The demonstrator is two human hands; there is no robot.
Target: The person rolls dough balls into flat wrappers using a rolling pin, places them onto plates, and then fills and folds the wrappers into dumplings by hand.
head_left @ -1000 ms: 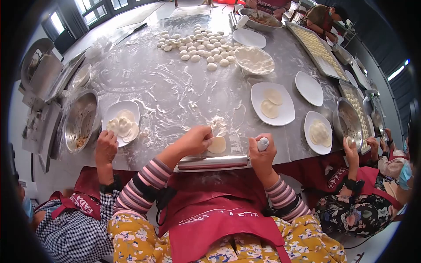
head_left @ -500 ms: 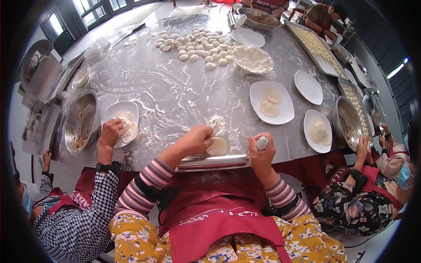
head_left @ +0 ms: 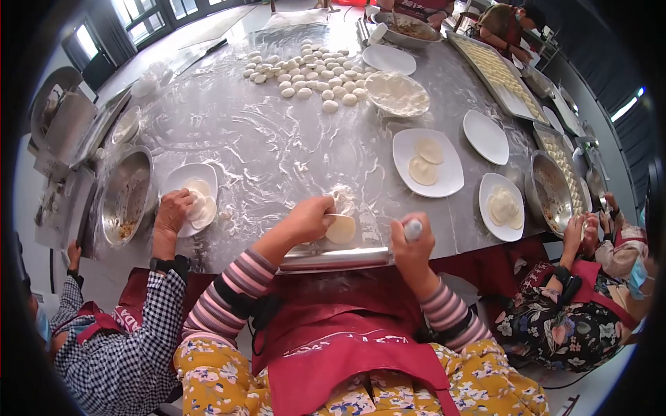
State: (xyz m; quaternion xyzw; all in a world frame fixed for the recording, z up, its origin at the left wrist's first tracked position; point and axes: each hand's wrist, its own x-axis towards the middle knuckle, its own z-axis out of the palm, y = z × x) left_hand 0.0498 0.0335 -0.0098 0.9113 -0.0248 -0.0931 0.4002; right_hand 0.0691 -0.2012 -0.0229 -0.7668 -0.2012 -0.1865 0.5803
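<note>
My left hand (head_left: 309,219) pinches the left side of a round, flat dough wrapper (head_left: 341,229) near the table's front edge. Its right half shows, slightly raised toward me; my fingers cover the rest. To the right, my right hand (head_left: 412,243) is closed around a rolling pin (head_left: 414,229). Only the pin's pale rounded end shows above my fist; the rest is hidden. Loose flour (head_left: 344,197) lies just beyond the wrapper. A white square plate (head_left: 447,182) with two overlapping wrappers (head_left: 424,170) sits beyond my right hand.
Many dough pieces (head_left: 305,73) lie on the floured metal table (head_left: 277,159) near a flour bowl (head_left: 397,93). At left, a co-worker's hand (head_left: 173,210) touches wrappers on a plate. A filling bowl (head_left: 551,191) and dumpling trays (head_left: 496,76) stand right, near other people.
The wrapper and my left hand have shifted very slightly left. My right hand stays closed around the rolling pin in almost the same place. The whole view has moved a little.
</note>
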